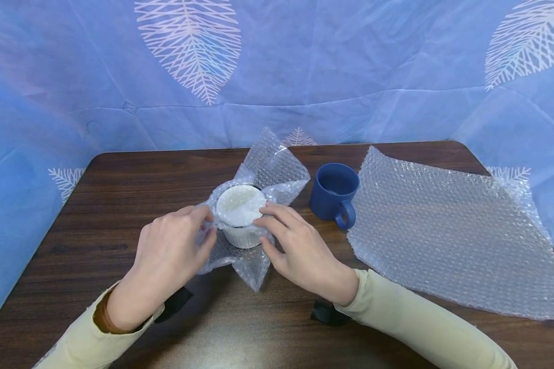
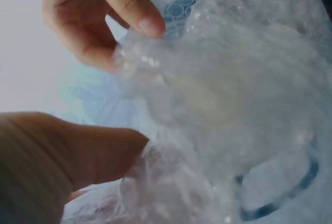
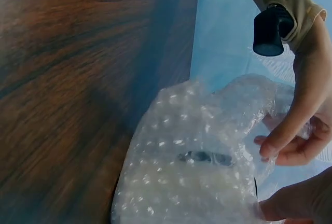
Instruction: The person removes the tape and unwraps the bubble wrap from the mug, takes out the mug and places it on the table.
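Observation:
A white ribbed cup (image 1: pixel 242 237) with a thin dark rim stands on the table, its round top pale. Bubble wrap (image 1: pixel 277 169) lies around and under it, with pointed corners sticking out at the back and front. My left hand (image 1: pixel 168 251), on the cup's left, pinches an edge of this wrap between thumb and fingers. On the other side my right hand (image 1: pixel 300 246) holds the wrap against the cup, fingers bent near the rim and thumb lower down. Bubble wrap (image 2: pixel 223 89) hides most of the cup in the left wrist view.
A dark blue mug (image 1: pixel 330 197) stands right of the wrapped cup, handle toward the front right. Beyond it, a large flat sheet of bubble wrap (image 1: pixel 448 236) covers the right of the dark wooden table (image 1: pixel 134 189). A blue leaf-patterned cloth (image 1: pixel 328 61) hangs behind.

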Demonstrator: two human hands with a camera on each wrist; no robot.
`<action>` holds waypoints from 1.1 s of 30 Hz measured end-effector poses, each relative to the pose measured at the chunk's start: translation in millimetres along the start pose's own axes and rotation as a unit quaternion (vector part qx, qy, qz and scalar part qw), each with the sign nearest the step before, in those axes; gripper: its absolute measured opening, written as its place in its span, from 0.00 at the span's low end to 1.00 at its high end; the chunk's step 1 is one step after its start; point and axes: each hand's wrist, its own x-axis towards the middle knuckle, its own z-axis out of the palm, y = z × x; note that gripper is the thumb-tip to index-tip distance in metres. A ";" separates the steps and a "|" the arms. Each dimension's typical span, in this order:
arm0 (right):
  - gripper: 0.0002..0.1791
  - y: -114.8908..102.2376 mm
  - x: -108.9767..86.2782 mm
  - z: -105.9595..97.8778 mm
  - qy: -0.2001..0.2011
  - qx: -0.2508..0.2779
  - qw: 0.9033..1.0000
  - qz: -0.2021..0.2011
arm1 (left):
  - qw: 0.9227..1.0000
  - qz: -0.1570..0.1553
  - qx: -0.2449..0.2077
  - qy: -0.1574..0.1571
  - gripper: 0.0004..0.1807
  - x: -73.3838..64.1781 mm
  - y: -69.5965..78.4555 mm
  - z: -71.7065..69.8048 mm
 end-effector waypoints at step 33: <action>0.14 23.8 -15.3 -9.4 0.060 0.039 0.997 -0.006 | 0.996 -0.074 -0.017 0.038 0.02 1.6 -31.6 -24.4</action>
